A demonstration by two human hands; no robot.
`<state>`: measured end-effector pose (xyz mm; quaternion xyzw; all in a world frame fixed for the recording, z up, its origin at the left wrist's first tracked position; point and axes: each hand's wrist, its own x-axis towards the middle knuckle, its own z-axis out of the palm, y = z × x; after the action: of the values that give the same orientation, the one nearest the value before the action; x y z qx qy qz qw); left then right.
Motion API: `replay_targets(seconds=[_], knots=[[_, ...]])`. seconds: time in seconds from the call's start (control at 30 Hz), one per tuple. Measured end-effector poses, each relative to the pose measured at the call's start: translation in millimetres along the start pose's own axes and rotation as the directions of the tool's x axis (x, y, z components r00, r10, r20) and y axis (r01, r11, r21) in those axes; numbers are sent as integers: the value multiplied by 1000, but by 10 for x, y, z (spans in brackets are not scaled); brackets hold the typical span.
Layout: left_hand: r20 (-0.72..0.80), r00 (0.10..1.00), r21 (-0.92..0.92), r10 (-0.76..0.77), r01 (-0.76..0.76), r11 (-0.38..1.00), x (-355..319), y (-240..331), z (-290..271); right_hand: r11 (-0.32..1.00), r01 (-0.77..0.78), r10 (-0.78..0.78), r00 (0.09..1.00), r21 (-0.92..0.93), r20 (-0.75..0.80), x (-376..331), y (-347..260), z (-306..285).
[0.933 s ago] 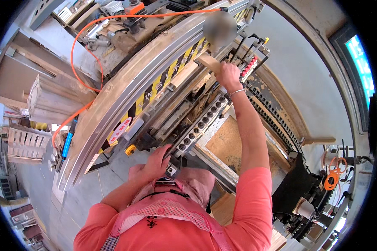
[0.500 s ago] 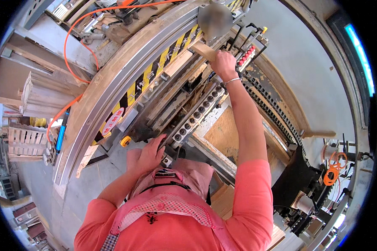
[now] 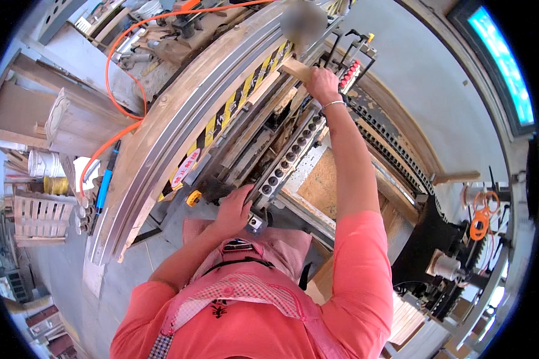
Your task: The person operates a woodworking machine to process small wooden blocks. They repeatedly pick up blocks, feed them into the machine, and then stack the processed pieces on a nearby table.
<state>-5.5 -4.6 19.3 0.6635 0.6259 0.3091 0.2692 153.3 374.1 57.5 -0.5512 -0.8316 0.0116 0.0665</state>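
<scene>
Gripping a wooden piece with the right hand

Nearest, dark lettering shows on the red shirt. Beyond it, the left hand rests beside the near end of a row of black round cups. Its fingers bend over an edge; whether they pinch anything, I cannot tell. It seems best used as a light brace, fingertips out of the gaps between the bars.

Just past the left hand, a pale oval label with red characters sits on the side of the machine. Next along runs a yellow-and-black striped strip, also printed with characters.

Farther out, the right hand is wrapped around one end of the wooden piece, its thumb hard to make out. The piece lies toward the far part of the machine, its other end pointing left to the striped strip; contact there is unclear. A firm, level hold probably serves best, with knuckles off the metal edges and clear of the red knobs just to the right.

At the upper right, a bright screen is too washed out to read. No brand mark can be made out.
</scene>
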Motion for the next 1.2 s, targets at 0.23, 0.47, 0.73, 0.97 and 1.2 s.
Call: replay_targets(seconds=[0.23, 0.47, 0.73, 0.97, 1.2], knots=[[-14, 997, -78, 72, -72, 994, 46, -78, 79, 930, 128, 134, 755, 344, -642, -1093, -547, -253], [36, 994, -160, 107, -100, 982, 61, -247, 180, 822, -172, 461, 761, 543, -457, -3842, -1224, -158], [80, 993, -166, 89, -75, 983, 60, -301, 209, 545, -732, 838, 490, 408, -241, -6305, -1732, -140], [98, 994, -200, 54, -33, 979, 62, -205, 153, 336, -931, 905, 279, 140, -322, -7643, -1418, -148], [82, 995, -209, 52, -34, 977, 65, -231, 174, -115, -987, 975, -90, -110, -204, -8606, -993, -193]])
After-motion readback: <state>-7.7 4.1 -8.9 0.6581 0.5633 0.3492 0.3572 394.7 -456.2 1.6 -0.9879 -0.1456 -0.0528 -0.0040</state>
